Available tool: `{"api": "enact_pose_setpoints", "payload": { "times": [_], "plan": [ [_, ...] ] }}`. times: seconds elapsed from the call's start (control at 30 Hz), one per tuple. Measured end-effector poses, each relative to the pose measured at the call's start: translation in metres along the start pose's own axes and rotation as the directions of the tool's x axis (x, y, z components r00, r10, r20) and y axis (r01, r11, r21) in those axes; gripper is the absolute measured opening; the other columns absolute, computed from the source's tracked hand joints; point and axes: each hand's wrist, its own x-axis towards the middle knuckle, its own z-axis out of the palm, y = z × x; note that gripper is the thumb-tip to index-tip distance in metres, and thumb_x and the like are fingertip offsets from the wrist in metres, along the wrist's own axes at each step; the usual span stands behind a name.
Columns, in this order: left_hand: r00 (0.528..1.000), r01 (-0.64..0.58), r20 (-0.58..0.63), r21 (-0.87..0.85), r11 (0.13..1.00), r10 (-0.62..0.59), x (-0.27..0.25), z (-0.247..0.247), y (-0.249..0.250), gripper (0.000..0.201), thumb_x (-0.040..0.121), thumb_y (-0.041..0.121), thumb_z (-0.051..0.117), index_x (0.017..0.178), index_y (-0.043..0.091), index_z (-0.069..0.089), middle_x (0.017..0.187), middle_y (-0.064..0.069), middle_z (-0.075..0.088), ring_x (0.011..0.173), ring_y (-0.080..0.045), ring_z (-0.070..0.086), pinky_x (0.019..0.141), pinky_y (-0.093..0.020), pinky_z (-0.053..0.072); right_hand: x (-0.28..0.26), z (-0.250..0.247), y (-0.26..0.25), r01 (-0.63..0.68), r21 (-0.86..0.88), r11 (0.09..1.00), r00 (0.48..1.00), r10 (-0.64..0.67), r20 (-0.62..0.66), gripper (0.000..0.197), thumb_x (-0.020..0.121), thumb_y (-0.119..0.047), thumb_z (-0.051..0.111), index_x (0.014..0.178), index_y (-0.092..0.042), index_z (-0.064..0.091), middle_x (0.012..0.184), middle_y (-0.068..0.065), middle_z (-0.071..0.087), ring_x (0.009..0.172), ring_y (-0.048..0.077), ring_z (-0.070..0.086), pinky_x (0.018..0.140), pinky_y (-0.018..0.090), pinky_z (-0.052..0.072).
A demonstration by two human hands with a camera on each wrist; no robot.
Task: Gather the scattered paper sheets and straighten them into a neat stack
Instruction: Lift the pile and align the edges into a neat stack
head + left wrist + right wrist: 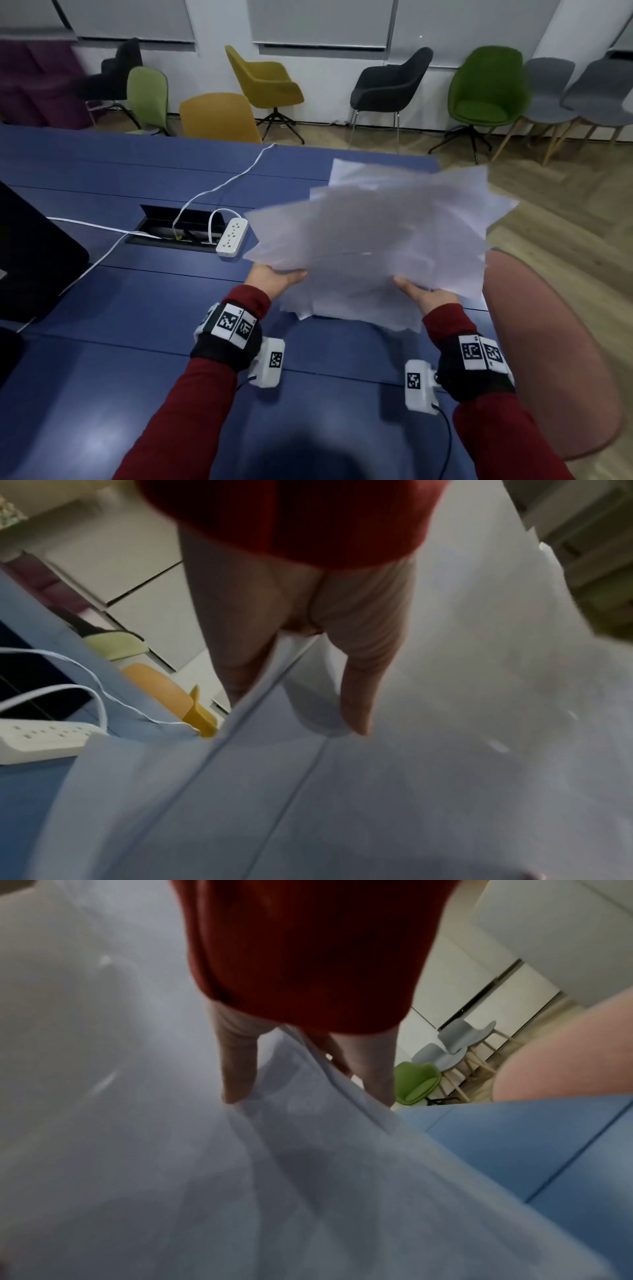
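Observation:
A loose, uneven bundle of white paper sheets (373, 240) is lifted above the blue table (137, 308), its corners fanned out and blurred. My left hand (277, 279) pinches the bundle's near left edge, thumb on top (356, 696), fingers underneath. My right hand (424, 294) pinches the near right edge the same way, thumb on the sheets (240, 1074). The paper sheets (411, 750) fill most of the left wrist view, and the paper sheets (171, 1150) most of the right wrist view. One sheet (349, 169) shows behind the bundle; whether it lies on the table I cannot tell.
A white power strip (232, 237) with cables lies beside an open cable hatch (178, 228) left of the papers. A dark laptop (30, 260) stands at the far left. A pink chair back (548, 342) is close on the right. Several chairs line the far wall.

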Motion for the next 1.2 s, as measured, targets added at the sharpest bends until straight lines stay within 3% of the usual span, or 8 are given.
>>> {"api": "enact_pose_setpoints", "payload": {
  "times": [0.2, 0.4, 0.53, 0.63, 0.8, 0.9, 1.03, 1.2],
  "plan": [
    [0.998, -0.036, 0.059, 0.0, 0.999, 0.036, 0.006, 0.006, 0.0, 0.043, 0.077, 0.009, 0.074, 0.118, 0.002, 0.061, 0.109, 0.0, 0.061, 0.102, -0.013, 0.056, 0.093, -0.023, 0.042, 0.0, 0.002, -0.005, 0.037, -0.021, 0.999, 0.999, -0.036, 0.036, 0.074, 0.07, -0.046, 0.075, 0.122, 0.004, 0.057, 0.128, 0.017, 0.058, 0.118, 0.029, 0.054, 0.098, 0.025, 0.037],
    [0.994, -0.062, 0.093, 0.123, 0.991, 0.05, 0.025, 0.003, 0.004, 0.055, 0.068, 0.02, 0.083, 0.117, 0.009, 0.061, 0.121, -0.007, 0.064, 0.116, -0.021, 0.058, 0.103, -0.03, 0.042, 0.009, -0.005, -0.017, 0.056, -0.045, 0.997, 0.997, -0.053, 0.061, 0.07, 0.069, -0.045, 0.076, 0.119, 0.001, 0.06, 0.113, 0.006, 0.061, 0.093, 0.02, 0.052, 0.083, 0.022, 0.037],
    [1.0, -0.023, 0.017, 0.05, 0.998, 0.022, 0.022, 0.01, 0.004, 0.046, 0.077, 0.014, 0.076, 0.118, 0.003, 0.06, 0.124, -0.013, 0.063, 0.119, -0.026, 0.057, 0.097, -0.026, 0.041, 0.014, -0.002, -0.018, 0.075, -0.002, 0.997, 0.997, -0.075, 0.025, 0.098, 0.048, -0.057, 0.083, 0.122, 0.001, 0.058, 0.124, 0.011, 0.062, 0.109, 0.022, 0.059, 0.093, 0.026, 0.042],
    [0.999, 0.044, -0.012, 0.009, 0.999, -0.044, 0.015, 0.021, 0.005, 0.043, 0.085, 0.019, 0.067, 0.123, 0.001, 0.058, 0.129, -0.014, 0.06, 0.121, -0.027, 0.054, 0.092, -0.022, 0.039, 0.008, 0.002, -0.017, -0.02, 0.042, 0.999, 0.991, 0.014, 0.135, 0.089, 0.059, -0.063, 0.073, 0.123, -0.004, 0.056, 0.128, 0.006, 0.056, 0.117, 0.023, 0.053, 0.105, 0.033, 0.039],
    [0.996, 0.035, -0.078, 0.013, 0.999, -0.034, 0.014, 0.028, 0.015, 0.046, 0.092, 0.036, 0.054, 0.122, 0.003, 0.061, 0.133, -0.016, 0.057, 0.129, -0.025, 0.047, 0.103, -0.019, 0.029, 0.009, -0.004, -0.027, 0.05, 0.041, 0.998, 0.998, -0.048, -0.028, 0.077, 0.072, -0.056, 0.068, 0.114, 0.008, 0.058, 0.116, 0.019, 0.059, 0.096, 0.028, 0.057, 0.079, 0.02, 0.035],
    [0.995, 0.017, -0.097, 0.026, 1.0, -0.015, 0.014, 0.021, 0.011, 0.05, 0.086, 0.037, 0.063, 0.118, 0.0, 0.062, 0.128, -0.015, 0.06, 0.126, -0.026, 0.051, 0.103, -0.024, 0.034, -0.018, -0.015, -0.042, 0.037, 0.031, 0.999, 0.998, -0.038, 0.041, 0.077, 0.077, -0.056, 0.063, 0.131, -0.003, 0.051, 0.13, 0.014, 0.053, 0.126, 0.025, 0.047, 0.101, 0.024, 0.032],
    [0.995, 0.097, 0.016, 0.175, 0.98, -0.102, 0.0, 0.022, -0.008, 0.061, 0.079, 0.044, 0.069, 0.12, -0.001, 0.059, 0.12, -0.013, 0.062, 0.119, -0.026, 0.055, 0.09, -0.022, 0.039, -0.003, -0.006, -0.01, -0.035, -0.112, 0.993, 0.989, 0.05, 0.138, 0.083, 0.081, -0.063, 0.05, 0.139, -0.005, 0.042, 0.145, 0.017, 0.042, 0.131, 0.03, 0.042, 0.108, 0.032, 0.029],
    [0.975, -0.223, -0.087, -0.293, 0.93, 0.206, -0.002, 0.012, 0.0, 0.016, 0.073, 0.02, 0.079, 0.082, 0.025, 0.067, 0.078, 0.013, 0.073, 0.076, -0.002, 0.067, 0.076, -0.023, 0.05, -0.005, -0.008, -0.012, -0.02, -0.159, 0.987, 0.991, 0.041, 0.127, 0.072, 0.086, -0.059, 0.044, 0.138, -0.01, 0.044, 0.144, 0.02, 0.042, 0.132, 0.031, 0.041, 0.11, 0.032, 0.027]
  ]
}}
